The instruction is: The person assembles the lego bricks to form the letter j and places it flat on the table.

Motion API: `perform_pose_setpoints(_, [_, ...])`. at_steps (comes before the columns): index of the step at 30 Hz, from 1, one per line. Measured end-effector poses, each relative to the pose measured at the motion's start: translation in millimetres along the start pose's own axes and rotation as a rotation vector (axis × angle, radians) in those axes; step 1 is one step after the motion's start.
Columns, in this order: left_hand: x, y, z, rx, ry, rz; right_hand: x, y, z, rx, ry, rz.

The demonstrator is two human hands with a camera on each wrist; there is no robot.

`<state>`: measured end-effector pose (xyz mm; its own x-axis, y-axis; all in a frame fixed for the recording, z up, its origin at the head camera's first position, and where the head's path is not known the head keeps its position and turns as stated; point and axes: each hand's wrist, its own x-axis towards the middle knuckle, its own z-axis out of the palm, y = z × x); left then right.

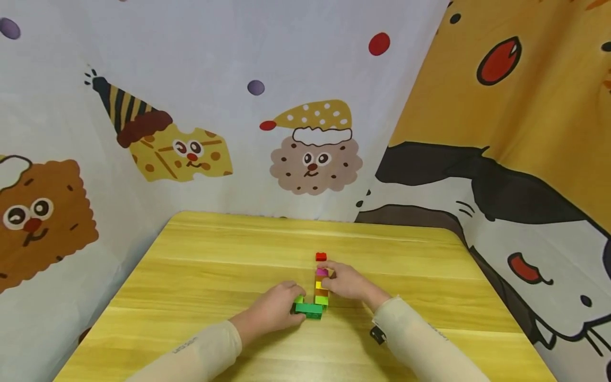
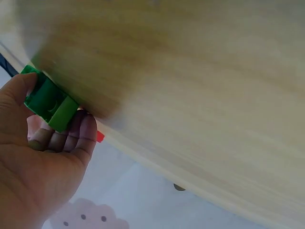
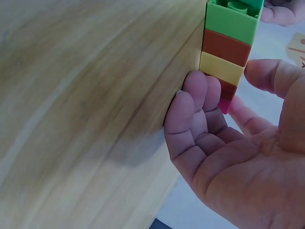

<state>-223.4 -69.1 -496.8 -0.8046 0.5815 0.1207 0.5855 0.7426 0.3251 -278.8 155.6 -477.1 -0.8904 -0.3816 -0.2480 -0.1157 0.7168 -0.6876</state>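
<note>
On the table, joined toy building bricks form a hook shape. Its near end is a dark green brick [image 1: 309,311], with a small light green brick [image 2: 64,114] on its left end. My left hand [image 1: 273,309] pinches this green corner between thumb and curled fingers. Running away from the other end is a row of light green [image 3: 230,24], brown [image 3: 226,46], yellow [image 3: 221,67], brown and pink [image 1: 322,272] bricks. My right hand [image 1: 349,281] grips that row, thumb against the yellow brick, fingers along the opposite side. A red brick [image 1: 321,257] lies just beyond the pink end.
The wooden table [image 1: 215,249] has its far edge against a cartoon-printed cloth [image 1: 229,48]. A small black object [image 1: 377,335] shows beside the right sleeve [image 1: 420,339].
</note>
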Motion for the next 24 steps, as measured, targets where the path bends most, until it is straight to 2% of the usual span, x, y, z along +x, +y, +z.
perform_pose_setpoints(11, [6.5,3.6,2.0,-0.027,0.009,-0.029,2.6,4.9,-1.0,0.039,0.031,0.034])
perform_pose_setpoints(24, [12.6,3.2,3.6,-0.015,0.012,-0.021,6.8,5.7,-6.5,0.023,-0.006,0.013])
